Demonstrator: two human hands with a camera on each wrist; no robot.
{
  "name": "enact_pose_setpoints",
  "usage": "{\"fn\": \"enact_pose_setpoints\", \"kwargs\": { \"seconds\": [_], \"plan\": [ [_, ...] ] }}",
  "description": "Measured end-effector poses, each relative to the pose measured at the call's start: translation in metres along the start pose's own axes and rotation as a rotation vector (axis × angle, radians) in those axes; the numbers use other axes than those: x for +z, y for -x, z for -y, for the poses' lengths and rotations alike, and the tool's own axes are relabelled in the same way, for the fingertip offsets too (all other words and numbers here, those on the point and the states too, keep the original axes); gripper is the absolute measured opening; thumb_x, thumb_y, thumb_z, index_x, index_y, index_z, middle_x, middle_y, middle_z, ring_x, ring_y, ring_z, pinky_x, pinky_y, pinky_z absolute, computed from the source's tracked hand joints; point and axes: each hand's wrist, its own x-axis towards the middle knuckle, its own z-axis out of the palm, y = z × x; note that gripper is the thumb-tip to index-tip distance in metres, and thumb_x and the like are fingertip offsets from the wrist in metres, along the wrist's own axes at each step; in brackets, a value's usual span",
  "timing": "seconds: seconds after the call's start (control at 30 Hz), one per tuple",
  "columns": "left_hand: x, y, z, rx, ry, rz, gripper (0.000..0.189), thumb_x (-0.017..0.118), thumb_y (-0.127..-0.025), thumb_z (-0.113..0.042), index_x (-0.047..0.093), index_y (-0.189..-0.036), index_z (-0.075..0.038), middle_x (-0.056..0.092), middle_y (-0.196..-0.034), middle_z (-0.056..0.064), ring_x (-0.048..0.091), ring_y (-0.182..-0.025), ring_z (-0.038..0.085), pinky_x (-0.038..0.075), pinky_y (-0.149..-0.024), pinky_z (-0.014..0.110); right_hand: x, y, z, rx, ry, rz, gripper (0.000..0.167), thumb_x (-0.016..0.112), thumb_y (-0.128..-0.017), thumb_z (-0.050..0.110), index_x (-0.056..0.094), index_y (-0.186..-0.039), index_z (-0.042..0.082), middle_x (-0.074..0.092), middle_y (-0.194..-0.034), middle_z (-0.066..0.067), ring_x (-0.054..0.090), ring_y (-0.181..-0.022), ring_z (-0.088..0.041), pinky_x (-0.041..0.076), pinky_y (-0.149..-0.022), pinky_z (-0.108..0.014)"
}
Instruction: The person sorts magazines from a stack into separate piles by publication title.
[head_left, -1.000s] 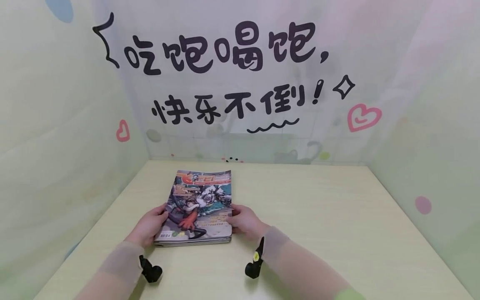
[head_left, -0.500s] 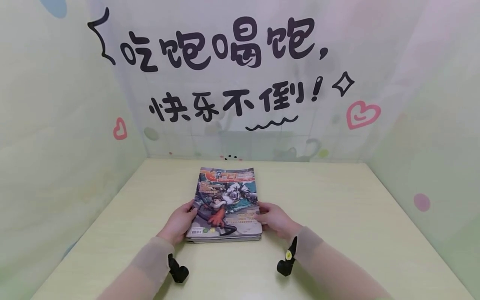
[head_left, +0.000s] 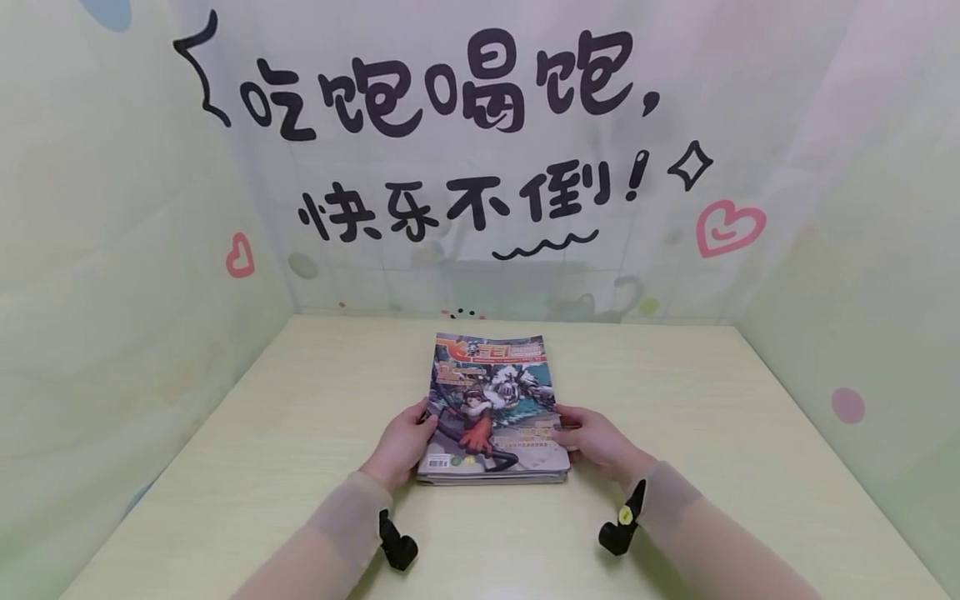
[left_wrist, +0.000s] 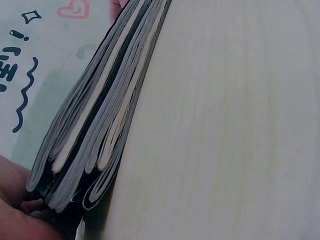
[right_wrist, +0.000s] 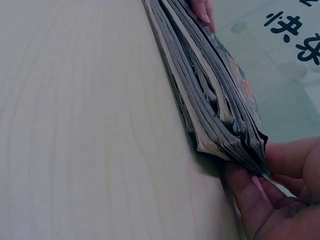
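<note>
A stack of magazines (head_left: 491,408) lies flat near the middle of the table, a colourful comic-style cover on top. My left hand (head_left: 399,443) grips its left side by the folded spines, thumb at the upper edge. Opposite, my right hand (head_left: 600,442) grips the right side, with the thumb over the cover and fingers beneath. Several magazines (left_wrist: 102,100) show their layered spines in the left wrist view, close against the tabletop. From the right wrist, the loose page edges (right_wrist: 205,95) fan slightly, and right-hand fingers (right_wrist: 245,192) reach under the corner.
A pale wood-grain table (head_left: 315,375) spreads around the stack. Printed fabric walls (head_left: 480,283) with black lettering and pink hearts enclose its back and both sides. A small black wrist camera (head_left: 397,542) sits on the left wrist, another camera (head_left: 618,529) on the right.
Both hands have moved rightward together, bringing the magazine stack from left of centre to about the middle of the table. Their grip on its two sides looks the same.
</note>
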Motion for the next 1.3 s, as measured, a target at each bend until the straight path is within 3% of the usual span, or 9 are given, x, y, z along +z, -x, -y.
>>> {"fn": "enact_pose_setpoints", "kwargs": {
  "seconds": [0.53, 1.3],
  "plan": [
    [0.027, 0.003, -0.006, 0.003, 0.025, 0.014, 0.054, 0.048, -0.100, -0.014, 0.030, -0.149, -0.002, 0.030, -0.151, 0.021, 0.024, -0.140, 0.038, 0.021, -0.113, 0.049, -0.028, 0.013, -0.004, 0.031, 0.021, -0.025, 0.061, 0.058, -0.093, 0.002, 0.032, -0.148, 0.000, 0.047, -0.135, -0.022, 0.061, -0.092, -0.023, 0.054, -0.072, -0.036],
    [0.044, 0.002, -0.008, -0.016, 0.055, 0.030, 0.054, 0.050, -0.100, -0.016, 0.031, -0.150, -0.006, 0.031, -0.152, 0.017, 0.024, -0.140, 0.037, 0.022, -0.113, 0.049, -0.046, 0.020, -0.010, 0.038, 0.016, -0.036, 0.063, 0.059, -0.093, 0.003, 0.030, -0.149, -0.001, 0.041, -0.140, -0.025, 0.059, -0.097, -0.023, 0.053, -0.077, -0.035]
  ]
}}
